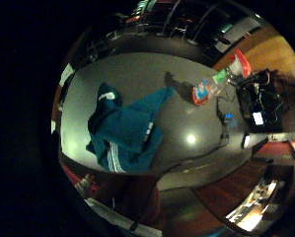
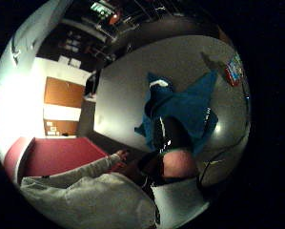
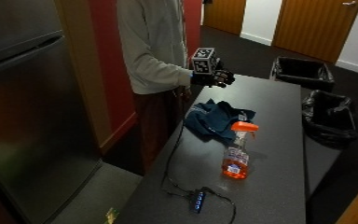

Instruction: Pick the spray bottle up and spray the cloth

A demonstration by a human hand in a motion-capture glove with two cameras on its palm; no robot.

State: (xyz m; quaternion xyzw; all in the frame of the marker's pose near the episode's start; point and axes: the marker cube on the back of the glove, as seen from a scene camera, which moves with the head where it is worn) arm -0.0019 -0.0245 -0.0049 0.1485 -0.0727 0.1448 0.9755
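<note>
Grey table (image 3: 272,186): spray bottle (image 3: 237,154) beside cloth (image 3: 216,119); right hand (image 3: 215,77) above (grip indiscernible).

A long dark table (image 3: 272,186) runs down the room. A steel refrigerator (image 3: 24,116) stands beyond its left edge, beside a red wall (image 3: 107,70). Two black-lined bins (image 3: 328,116) sit past the right edge on dark flooring, with wooden doors (image 3: 315,25) behind. A cable with what seems a small blue-lit hub (image 3: 199,200) lies near the front edge.
</note>
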